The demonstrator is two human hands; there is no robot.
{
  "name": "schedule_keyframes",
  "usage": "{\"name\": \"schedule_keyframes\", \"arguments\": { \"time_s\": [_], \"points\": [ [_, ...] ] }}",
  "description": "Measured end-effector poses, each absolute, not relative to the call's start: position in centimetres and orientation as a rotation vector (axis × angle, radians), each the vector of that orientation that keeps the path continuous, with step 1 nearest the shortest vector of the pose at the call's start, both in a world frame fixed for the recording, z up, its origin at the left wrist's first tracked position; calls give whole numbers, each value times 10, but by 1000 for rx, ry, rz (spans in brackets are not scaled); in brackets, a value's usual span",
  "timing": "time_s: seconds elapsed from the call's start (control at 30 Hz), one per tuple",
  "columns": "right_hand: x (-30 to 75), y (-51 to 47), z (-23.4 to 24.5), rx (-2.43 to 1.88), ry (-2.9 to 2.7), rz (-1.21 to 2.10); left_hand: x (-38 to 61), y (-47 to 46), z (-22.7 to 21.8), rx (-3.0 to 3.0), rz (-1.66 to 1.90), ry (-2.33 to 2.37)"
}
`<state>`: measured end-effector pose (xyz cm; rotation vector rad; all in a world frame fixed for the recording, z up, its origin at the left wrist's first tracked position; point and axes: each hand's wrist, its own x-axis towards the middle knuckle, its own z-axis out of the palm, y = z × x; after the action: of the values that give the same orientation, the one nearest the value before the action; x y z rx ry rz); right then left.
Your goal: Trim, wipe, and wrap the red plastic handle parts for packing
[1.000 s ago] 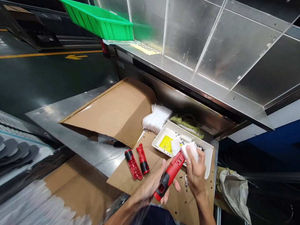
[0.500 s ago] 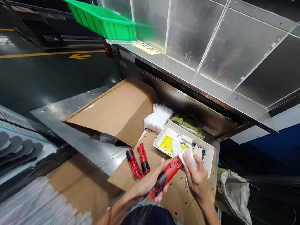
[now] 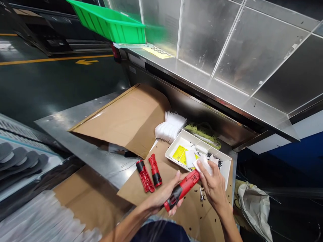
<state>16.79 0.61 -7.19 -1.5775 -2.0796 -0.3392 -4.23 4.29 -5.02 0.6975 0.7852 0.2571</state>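
Observation:
My left hand (image 3: 164,196) is shut around a red-and-black cordless tool (image 3: 182,189), gripping its black lower part. My right hand (image 3: 214,186) holds a white pad (image 3: 204,166) against the tool's upper red end. Both hands are over a brown cardboard sheet (image 3: 176,208) scattered with small black bits. Just behind my right hand is a white plastic tray (image 3: 194,141) holding a yellow label (image 3: 179,154) and black bits. Two more red-and-black tools (image 3: 144,176) (image 3: 154,170) lie on the cardboard left of my hands.
A stack of white sheets (image 3: 171,127) stands behind the tray, beside a green printed bag (image 3: 203,134). Folded cardboard (image 3: 123,117) lies on a steel bench (image 3: 88,148). A green crate (image 3: 108,26) sits at the top. A plastic bag (image 3: 253,208) hangs at the right.
The red tool now lies at a flatter angle than a second ago, and the white pad has stayed on its upper end. The view has shifted slightly.

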Motion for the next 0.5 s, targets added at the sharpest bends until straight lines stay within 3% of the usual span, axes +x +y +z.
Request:
{"name": "schedule_keyframes", "arguments": {
  "time_s": [0.3, 0.4, 0.5],
  "points": [
    [168, 0, -64, -1583, -2095, -210, -55, 43, -59, 794, 200, 716],
    [175, -24, -62, -1558, -2075, 112, -79, 58, -74, 858, 53, 624],
    [185, -52, -63, -1500, -1961, 494, -99, 74, -93, 939, -287, 243]
  ]
}}
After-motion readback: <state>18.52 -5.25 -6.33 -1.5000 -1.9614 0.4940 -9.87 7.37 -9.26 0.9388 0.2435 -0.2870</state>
